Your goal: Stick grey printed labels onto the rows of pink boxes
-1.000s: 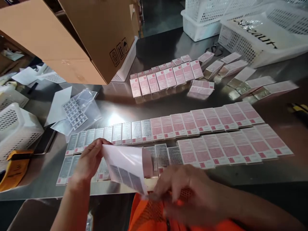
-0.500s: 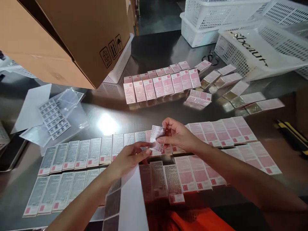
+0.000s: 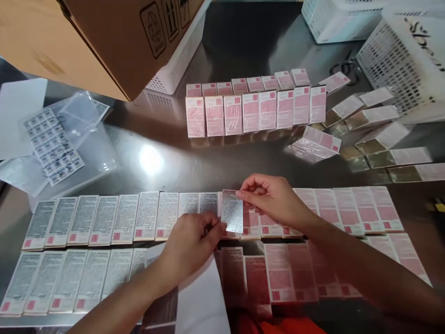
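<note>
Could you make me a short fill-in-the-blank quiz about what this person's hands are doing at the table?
1. Both hands hold one small printed ____ above the rows of pink boxes.
2. The right hand pinches its top edge; the ____ hand pinches its lower edge.
3. In the near rows, the boxes already covered in grey print lie on the ____ side.
4. Over the table's far left corner hangs a brown ____ box.

Missing words: label; left; left; cardboard
</note>
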Demonstrator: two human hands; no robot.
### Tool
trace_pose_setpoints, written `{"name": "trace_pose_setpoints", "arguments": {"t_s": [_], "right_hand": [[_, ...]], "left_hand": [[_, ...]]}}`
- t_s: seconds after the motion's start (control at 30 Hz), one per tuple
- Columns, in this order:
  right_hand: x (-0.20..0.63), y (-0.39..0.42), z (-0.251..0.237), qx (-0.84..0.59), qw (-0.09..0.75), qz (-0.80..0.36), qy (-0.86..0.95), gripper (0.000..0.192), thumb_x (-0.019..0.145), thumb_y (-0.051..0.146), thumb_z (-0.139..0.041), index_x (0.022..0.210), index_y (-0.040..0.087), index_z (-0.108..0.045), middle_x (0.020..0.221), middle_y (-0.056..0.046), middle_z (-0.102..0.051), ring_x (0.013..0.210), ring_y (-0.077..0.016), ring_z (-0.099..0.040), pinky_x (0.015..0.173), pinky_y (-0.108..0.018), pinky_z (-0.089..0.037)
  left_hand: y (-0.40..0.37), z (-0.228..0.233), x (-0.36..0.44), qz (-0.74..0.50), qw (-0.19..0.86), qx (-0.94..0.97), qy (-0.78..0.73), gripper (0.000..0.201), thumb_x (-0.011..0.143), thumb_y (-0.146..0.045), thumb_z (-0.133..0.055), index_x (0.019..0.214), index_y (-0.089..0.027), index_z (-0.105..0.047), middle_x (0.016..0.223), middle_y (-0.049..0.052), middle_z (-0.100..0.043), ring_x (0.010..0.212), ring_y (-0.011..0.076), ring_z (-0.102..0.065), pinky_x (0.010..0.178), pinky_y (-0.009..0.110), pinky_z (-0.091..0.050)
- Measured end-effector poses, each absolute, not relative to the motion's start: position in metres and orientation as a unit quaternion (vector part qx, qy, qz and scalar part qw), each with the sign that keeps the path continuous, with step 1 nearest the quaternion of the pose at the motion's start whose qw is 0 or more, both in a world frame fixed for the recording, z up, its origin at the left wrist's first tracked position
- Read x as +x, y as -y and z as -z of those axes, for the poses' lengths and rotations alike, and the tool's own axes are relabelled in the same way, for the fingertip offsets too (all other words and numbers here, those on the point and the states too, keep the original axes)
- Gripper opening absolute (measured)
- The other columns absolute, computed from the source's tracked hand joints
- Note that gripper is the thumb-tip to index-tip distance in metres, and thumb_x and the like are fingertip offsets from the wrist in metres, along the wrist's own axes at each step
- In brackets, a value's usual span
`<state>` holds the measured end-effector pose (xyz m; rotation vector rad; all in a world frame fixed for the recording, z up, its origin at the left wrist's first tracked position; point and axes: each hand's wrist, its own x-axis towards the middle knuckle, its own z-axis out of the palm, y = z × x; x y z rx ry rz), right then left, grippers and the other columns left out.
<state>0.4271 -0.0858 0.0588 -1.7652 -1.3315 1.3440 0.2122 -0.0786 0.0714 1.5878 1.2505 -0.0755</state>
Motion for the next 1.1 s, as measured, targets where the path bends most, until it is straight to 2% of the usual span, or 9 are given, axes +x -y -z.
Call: {"name": "trace_pose_setpoints", "arguments": {"t_s": [0.27,0.53,1.1], "right_hand": [[0.424,0.084,-0.04,-0.679,0.233,-0.472,0.511,0.027,0.08,0.045,-0.068,0.076,0.019,-0.071,0.06,0.001,-0.064,0.055,-0.0122,-0.057,0.051,-0.023,-0.043],[0.422,0.081,-0.038,-0.694,0.215,-0.439,0.529,0.025,0.08,0.045,-0.068,0.073,0.021,-0.072,0.056,0.003,-0.062,0.051,-0.01,-0.053,0.05,-0.022,-0.041],[0.419,0.079,-0.039,-0.713,0.193,-0.415,0.53,0.022,0.08,0.042,-0.069,0.07,0.023,-0.072,0.053,0.004,-0.061,0.048,-0.0106,-0.052,0.049,-0.023,-0.038]], "left_hand": [[0.079,-0.062,0.217,0.102,0.466,0.71,-0.518,0.039,0.093,-0.04,-0.042,0.066,-0.021,-0.062,0.055,0.001,-0.056,0.051,0.0147,-0.044,0.056,0.03,-0.019],[0.075,-0.058,0.218,0.113,0.471,0.695,-0.531,0.038,0.091,-0.041,-0.046,0.062,-0.021,-0.062,0.055,0.003,-0.059,0.049,0.0151,-0.045,0.056,0.031,-0.016],[0.071,-0.056,0.22,0.128,0.481,0.691,-0.524,0.035,0.089,-0.039,-0.047,0.068,-0.023,-0.07,0.065,0.006,-0.07,0.055,0.0186,-0.056,0.056,0.03,-0.02]]}}
